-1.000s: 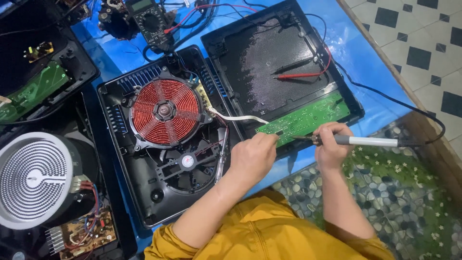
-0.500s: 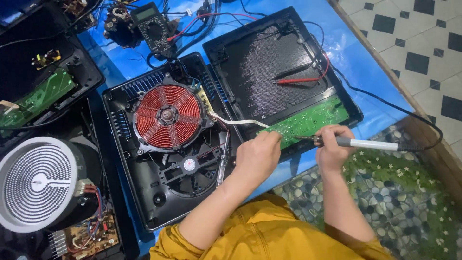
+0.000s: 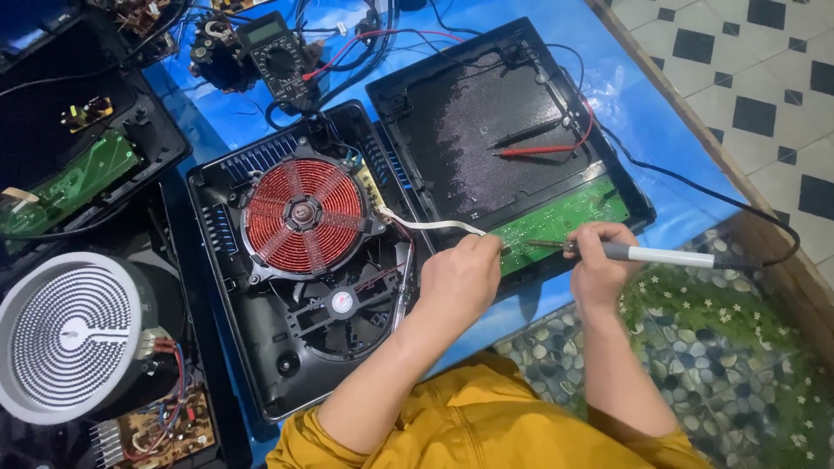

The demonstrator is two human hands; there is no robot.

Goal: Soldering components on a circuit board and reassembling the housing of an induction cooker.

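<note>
Barely shifted since a second ago: both hands at the same green circuit board (image 3: 560, 221), along the near edge of the black upturned cooktop panel (image 3: 486, 130) on the blue sheet (image 3: 643, 95). Right hand (image 3: 599, 260) curled round a soldering iron (image 3: 643, 254), fingers closed on its grey grip, metal tip lying on the board, forearm running back toward the yellow sleeve (image 3: 452, 426). Left hand (image 3: 460, 278) knuckles up, fingertips pinched at the board's left end beside the white ribbon cable (image 3: 426, 224). Opened cooker base with red copper coil (image 3: 304, 213) just left.
</note>
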